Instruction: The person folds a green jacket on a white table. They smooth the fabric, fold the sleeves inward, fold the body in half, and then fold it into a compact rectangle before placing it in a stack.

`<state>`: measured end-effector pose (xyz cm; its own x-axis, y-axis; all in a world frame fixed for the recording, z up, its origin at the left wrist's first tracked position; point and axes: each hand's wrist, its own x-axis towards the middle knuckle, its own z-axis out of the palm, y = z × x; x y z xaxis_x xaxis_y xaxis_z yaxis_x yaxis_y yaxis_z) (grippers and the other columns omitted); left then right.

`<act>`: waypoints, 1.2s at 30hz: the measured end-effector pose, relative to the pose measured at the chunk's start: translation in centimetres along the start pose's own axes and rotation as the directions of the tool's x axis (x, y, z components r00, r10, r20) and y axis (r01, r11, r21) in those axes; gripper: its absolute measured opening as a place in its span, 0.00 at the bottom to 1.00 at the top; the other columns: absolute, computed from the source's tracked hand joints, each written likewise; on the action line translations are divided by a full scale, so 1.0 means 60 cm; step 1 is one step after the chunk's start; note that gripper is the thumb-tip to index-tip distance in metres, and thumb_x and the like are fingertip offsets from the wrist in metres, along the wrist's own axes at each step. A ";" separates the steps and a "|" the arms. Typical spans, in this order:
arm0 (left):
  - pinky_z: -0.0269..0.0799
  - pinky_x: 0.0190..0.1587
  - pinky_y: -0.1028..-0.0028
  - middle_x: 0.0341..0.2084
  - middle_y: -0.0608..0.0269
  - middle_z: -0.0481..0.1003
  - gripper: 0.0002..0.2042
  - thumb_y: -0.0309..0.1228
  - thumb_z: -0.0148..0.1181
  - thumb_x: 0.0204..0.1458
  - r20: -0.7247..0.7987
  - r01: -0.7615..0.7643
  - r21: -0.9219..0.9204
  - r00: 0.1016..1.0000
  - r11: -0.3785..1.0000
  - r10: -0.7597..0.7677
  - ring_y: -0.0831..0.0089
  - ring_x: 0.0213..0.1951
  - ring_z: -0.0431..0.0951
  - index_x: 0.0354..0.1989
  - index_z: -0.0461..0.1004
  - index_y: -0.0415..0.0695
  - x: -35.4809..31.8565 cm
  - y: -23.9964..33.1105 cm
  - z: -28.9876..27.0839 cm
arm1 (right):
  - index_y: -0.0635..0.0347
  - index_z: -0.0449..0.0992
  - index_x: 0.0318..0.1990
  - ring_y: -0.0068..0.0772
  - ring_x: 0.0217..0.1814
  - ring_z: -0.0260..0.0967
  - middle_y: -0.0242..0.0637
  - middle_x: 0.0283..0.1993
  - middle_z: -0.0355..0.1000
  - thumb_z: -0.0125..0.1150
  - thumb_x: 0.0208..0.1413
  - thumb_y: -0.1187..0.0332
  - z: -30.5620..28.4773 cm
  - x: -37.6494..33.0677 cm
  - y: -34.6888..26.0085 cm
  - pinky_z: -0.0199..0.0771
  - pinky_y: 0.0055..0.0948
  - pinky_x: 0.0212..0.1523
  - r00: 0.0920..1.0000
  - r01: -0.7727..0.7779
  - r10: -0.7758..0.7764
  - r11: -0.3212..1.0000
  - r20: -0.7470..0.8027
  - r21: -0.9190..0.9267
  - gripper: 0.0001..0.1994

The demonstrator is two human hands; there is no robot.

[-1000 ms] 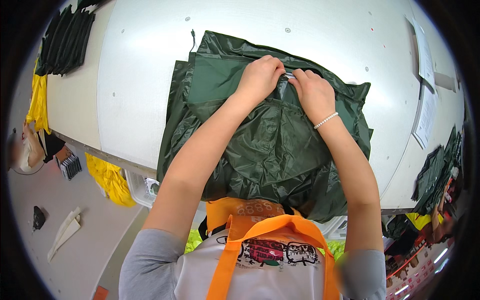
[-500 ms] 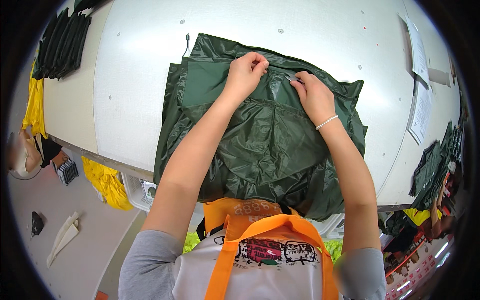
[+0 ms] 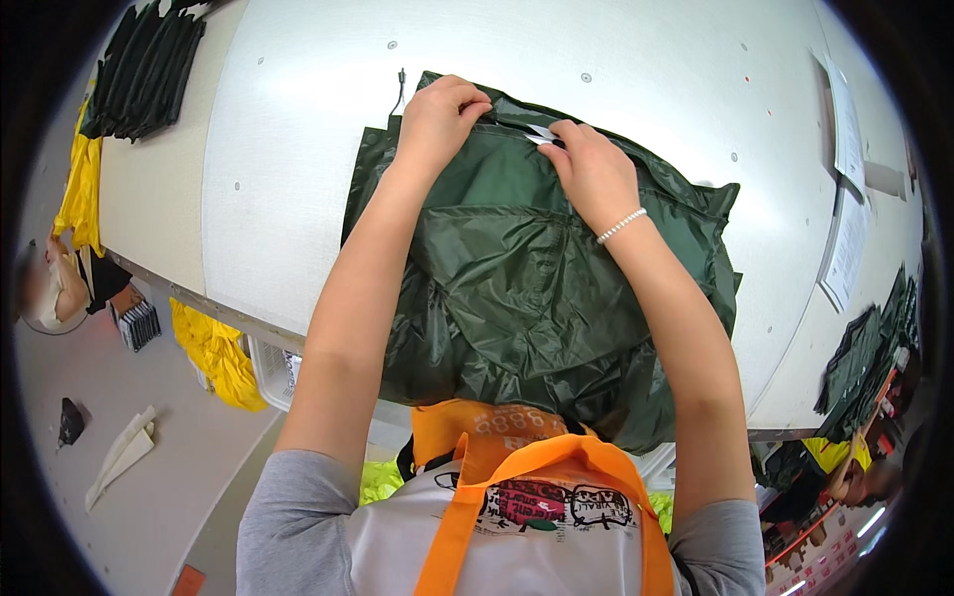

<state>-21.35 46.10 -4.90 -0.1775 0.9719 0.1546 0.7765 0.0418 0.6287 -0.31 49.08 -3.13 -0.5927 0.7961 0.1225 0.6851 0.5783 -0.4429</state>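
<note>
A shiny dark green garment lies crumpled on the white table, its near part hanging over the front edge. My left hand is closed in a pinch at the garment's far left edge; whatever is between the fingertips is too small to make out. To its right, my right hand is closed around small thread snips. Their pale blades stick out toward my left hand, just over the garment's far hem. My palm and fingers hide the handle. A thin dark cord stands out past the garment's far left corner.
Folded dark garments are stacked at the table's far left, with yellow cloth beside them. Paper sheets lie on the right, and more green garments near the right edge. A white crate sits below the table. Other people work at both sides.
Both hands have moved left along the garment's far edge, the snips with them. The blades now show more clearly and look spread apart. In the picture, the table and garment have shifted slightly right.
</note>
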 end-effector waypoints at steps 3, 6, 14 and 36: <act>0.73 0.35 0.75 0.32 0.64 0.77 0.04 0.27 0.63 0.47 0.061 0.005 -0.019 0.998 1.000 -0.003 0.72 0.30 0.77 0.31 0.80 0.42 0.005 -0.006 -0.008 | 0.58 0.71 0.34 0.40 0.32 0.71 0.38 0.28 0.71 0.57 0.54 0.59 0.013 0.022 -0.012 0.72 0.35 0.31 1.000 0.028 -0.028 0.999 0.007 -0.020 0.12; 0.73 0.36 0.73 0.33 0.64 0.76 0.04 0.28 0.62 0.47 0.103 -0.057 -0.004 0.993 0.998 0.057 0.69 0.32 0.76 0.30 0.79 0.42 0.009 -0.019 -0.012 | 0.58 0.71 0.34 0.40 0.31 0.72 0.38 0.28 0.71 0.57 0.54 0.59 0.025 0.038 -0.018 0.72 0.35 0.30 0.999 0.037 -0.036 0.998 0.020 -0.053 0.12; 0.71 0.39 0.66 0.31 0.60 0.72 0.02 0.25 0.54 0.50 0.170 -0.160 0.064 0.974 0.985 0.147 0.61 0.37 0.74 0.31 0.71 0.41 0.016 -0.017 -0.011 | 0.58 0.71 0.33 0.40 0.30 0.72 0.38 0.27 0.71 0.56 0.55 0.59 0.047 0.066 -0.035 0.72 0.35 0.29 0.997 0.031 -0.025 0.996 0.077 -0.087 0.12; 0.68 0.37 0.63 0.31 0.50 0.71 0.12 0.33 0.46 0.60 -0.137 0.514 0.691 0.784 0.508 -0.606 0.54 0.34 0.71 0.34 0.70 0.36 -0.373 -0.206 -0.312 | 0.62 0.73 0.44 0.36 0.43 0.71 0.43 0.42 0.70 0.60 0.55 0.66 -0.144 -0.196 0.274 0.72 0.31 0.42 0.690 -0.553 0.576 0.811 -0.438 0.194 0.13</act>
<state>-38.28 19.48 -1.89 -0.6924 0.7047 -0.1549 0.7213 0.6807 -0.1279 21.57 50.76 -4.20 0.1708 0.9607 0.2189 0.8007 -0.0059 -0.5990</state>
